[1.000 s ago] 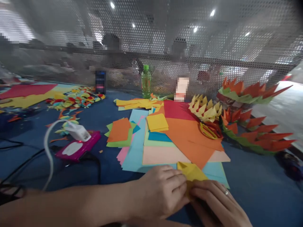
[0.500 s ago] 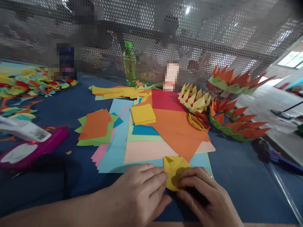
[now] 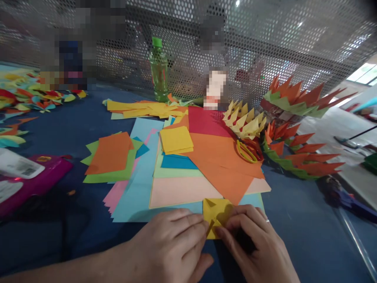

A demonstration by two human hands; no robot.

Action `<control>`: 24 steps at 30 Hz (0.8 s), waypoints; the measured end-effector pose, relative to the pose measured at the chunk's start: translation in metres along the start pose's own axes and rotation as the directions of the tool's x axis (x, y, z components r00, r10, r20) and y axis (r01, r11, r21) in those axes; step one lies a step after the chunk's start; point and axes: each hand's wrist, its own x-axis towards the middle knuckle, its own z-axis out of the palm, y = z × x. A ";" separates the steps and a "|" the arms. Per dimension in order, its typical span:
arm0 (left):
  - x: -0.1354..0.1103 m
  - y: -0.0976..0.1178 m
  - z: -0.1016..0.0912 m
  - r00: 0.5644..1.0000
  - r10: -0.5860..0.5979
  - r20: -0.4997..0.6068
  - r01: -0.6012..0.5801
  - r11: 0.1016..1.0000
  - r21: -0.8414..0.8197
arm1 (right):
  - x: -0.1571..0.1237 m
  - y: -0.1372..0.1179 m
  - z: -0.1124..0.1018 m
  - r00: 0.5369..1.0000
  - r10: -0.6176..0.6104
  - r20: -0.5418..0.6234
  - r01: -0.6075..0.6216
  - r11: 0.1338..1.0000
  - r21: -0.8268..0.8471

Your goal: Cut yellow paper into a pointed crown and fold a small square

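A small folded yellow paper point(image 3: 214, 210) lies at the near edge of a stack of coloured sheets point(image 3: 188, 184) on the blue table point(image 3: 300, 220). My left hand point(image 3: 173, 243) pinches its left side with curled fingers. My right hand point(image 3: 253, 243), a ring on one finger, presses and grips its right side. Both hands meet over the paper's lower corner.
Orange-handled scissors point(image 3: 249, 151) lie by spiky yellow point(image 3: 244, 122) and orange-green paper pieces point(image 3: 297, 157). A green bottle point(image 3: 158, 70) stands before a perforated screen. A pink device point(image 3: 32, 181) sits at left, with paper scraps point(image 3: 29, 98) beyond and orange squares point(image 3: 110, 155) nearer.
The view has shifted right and closer. Both hands have kept hold of the yellow paper and worked its fold; my right fingers have slid down toward its lower corner.
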 end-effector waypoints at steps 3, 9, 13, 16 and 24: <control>-0.001 -0.001 0.005 0.999 -0.005 -0.045 0.004 1.000 -0.019 | -0.001 0.001 0.002 1.000 -0.015 -0.005 0.015 1.000 -0.021; -0.003 0.001 0.008 0.997 -0.047 -0.061 0.045 0.998 -0.038 | -0.001 0.001 0.002 0.999 -0.033 -0.027 0.032 0.999 -0.036; -0.004 0.001 0.006 0.998 -0.044 -0.044 0.043 0.999 -0.025 | 0.001 0.001 0.003 0.998 -0.051 -0.034 0.050 0.998 -0.044; -0.004 0.000 0.007 0.998 -0.047 -0.041 0.046 0.999 -0.015 | 0.002 0.002 0.003 0.998 -0.061 -0.036 0.059 0.997 -0.051; -0.005 0.002 0.004 0.997 -0.058 -0.042 0.058 0.998 0.002 | 0.001 0.002 0.003 0.998 -0.058 -0.038 0.056 0.997 -0.044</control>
